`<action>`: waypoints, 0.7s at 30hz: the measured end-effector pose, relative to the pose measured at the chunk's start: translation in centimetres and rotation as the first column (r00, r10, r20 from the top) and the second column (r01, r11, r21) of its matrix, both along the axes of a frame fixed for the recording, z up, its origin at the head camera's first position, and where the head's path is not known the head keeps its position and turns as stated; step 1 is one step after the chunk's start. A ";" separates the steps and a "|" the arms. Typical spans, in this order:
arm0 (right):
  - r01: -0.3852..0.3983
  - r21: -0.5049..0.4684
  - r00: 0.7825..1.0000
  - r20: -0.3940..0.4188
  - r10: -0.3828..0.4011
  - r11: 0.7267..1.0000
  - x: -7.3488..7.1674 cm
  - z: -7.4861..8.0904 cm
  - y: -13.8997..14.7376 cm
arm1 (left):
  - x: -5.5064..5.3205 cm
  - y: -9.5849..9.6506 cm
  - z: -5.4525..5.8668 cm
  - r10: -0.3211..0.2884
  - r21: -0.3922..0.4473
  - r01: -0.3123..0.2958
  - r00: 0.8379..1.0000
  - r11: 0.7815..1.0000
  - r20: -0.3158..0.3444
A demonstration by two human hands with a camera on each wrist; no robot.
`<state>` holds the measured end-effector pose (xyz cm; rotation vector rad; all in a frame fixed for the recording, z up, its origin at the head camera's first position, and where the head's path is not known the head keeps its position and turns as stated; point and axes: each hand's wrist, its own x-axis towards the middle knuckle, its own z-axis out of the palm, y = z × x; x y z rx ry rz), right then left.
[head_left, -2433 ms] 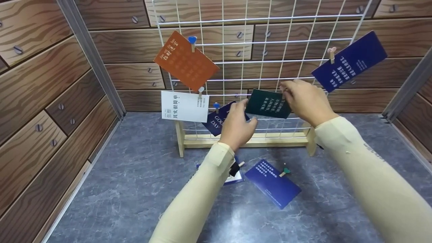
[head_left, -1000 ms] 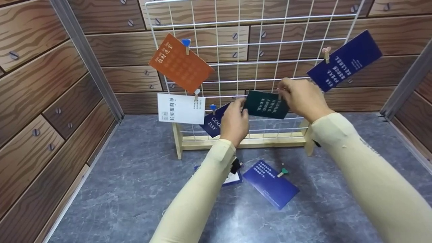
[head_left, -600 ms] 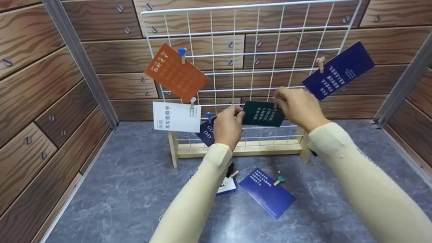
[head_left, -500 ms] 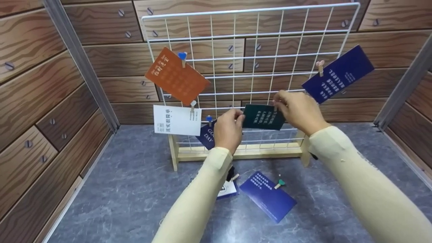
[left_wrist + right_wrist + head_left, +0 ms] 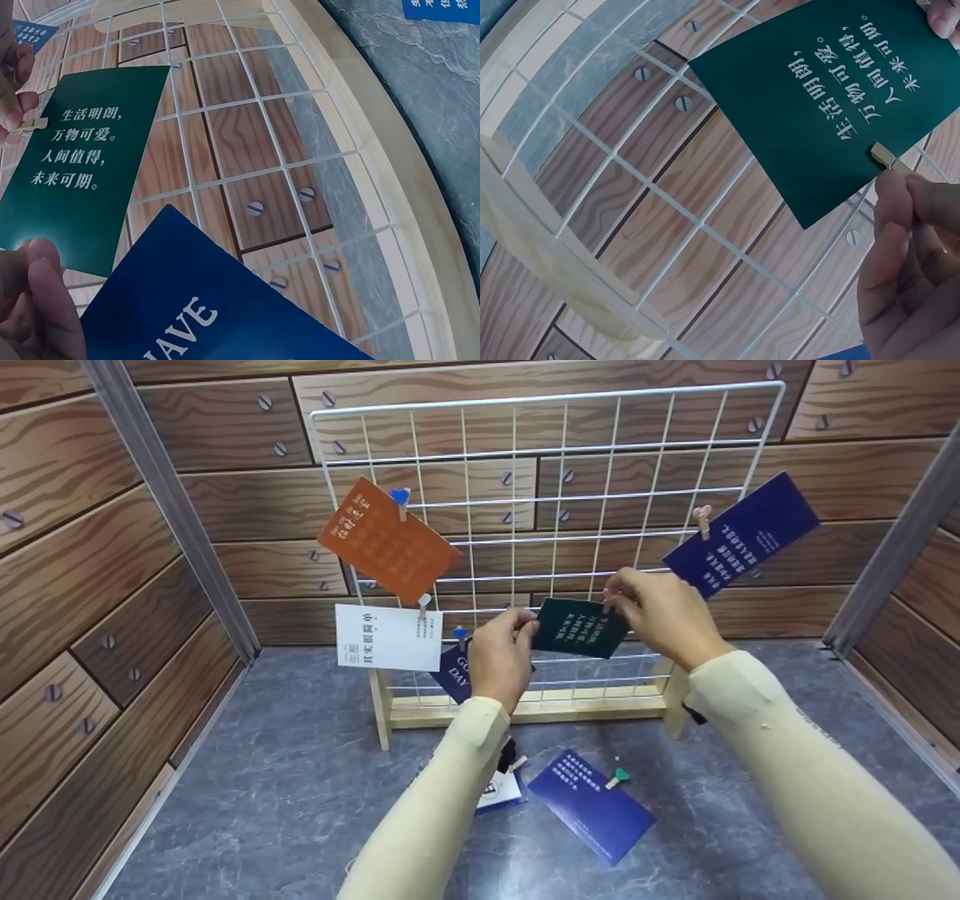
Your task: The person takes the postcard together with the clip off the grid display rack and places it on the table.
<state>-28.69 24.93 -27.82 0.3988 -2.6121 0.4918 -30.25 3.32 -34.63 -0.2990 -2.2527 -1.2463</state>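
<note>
A dark green card (image 5: 577, 628) with white writing lies against the white wire grid (image 5: 540, 499). My left hand (image 5: 501, 656) pinches the card's left edge between thumb and finger. With thumb and fingers, my right hand (image 5: 671, 615) pinches a small wooden clothespin (image 5: 889, 159), whose tip sits over the card's upper edge. A dark blue card (image 5: 187, 300) with white letters hangs just left of and below the green one, partly hidden behind my left hand in the head view.
Clipped to the grid are an orange card (image 5: 390, 540), a white card (image 5: 388, 637) and a blue card (image 5: 742, 536). On the grey tabletop (image 5: 247, 810) lie a blue card (image 5: 592, 806), a green heart clothespin (image 5: 618, 778) and a white-and-blue card (image 5: 501, 791). A wooden base (image 5: 525, 712) supports the grid.
The head view has tilted up, so the scene sits lower. My left hand has shifted slightly to the green card's left edge, uncovering more of it. My right hand stays at the clothespin.
</note>
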 end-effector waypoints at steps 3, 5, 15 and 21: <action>-0.008 0.013 1.000 -0.015 0.008 1.000 0.0 -0.1 0.0 | 0.0 -0.1 0.0 0.008 0.001 -0.008 1.000 1.000 -0.010; -0.011 0.020 1.000 -0.026 0.011 1.000 0.0 -0.1 0.1 | -0.1 0.0 0.0 0.014 0.002 -0.014 1.000 1.000 -0.018; -0.012 0.005 0.999 -0.037 0.012 1.000 0.1 0.0 0.6 | -0.1 0.4 0.3 0.024 -0.033 -0.026 0.997 0.999 -0.080; -0.044 -0.043 0.997 -0.070 0.041 0.998 0.2 -0.8 0.7 | 0.2 0.0 -0.2 0.021 -0.026 -0.025 0.990 0.999 -0.138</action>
